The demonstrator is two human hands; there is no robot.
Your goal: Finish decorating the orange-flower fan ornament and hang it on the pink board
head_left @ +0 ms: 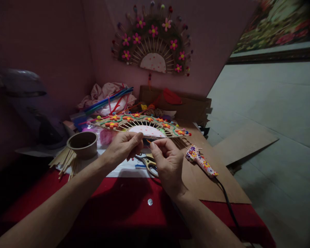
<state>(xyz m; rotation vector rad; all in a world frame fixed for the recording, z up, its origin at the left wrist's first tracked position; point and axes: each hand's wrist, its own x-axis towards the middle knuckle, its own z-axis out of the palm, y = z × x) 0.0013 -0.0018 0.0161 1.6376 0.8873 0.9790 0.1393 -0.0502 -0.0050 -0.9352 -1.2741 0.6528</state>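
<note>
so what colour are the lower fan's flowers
The flowers are orange with yellow centres, best seen in the head view.

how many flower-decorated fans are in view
2. The upper fan is on the pink wall; the lower fan is just beyond the left hand and right hand. Others may be hidden.

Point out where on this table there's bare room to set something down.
Red cloth lies bare around the silvery disc, bordered by the white sheet's near edge. Cardboard is bare between the right hand and flowered corded tool. Crowded: by the fan and scissors; left, by the pot and sticks.
</note>
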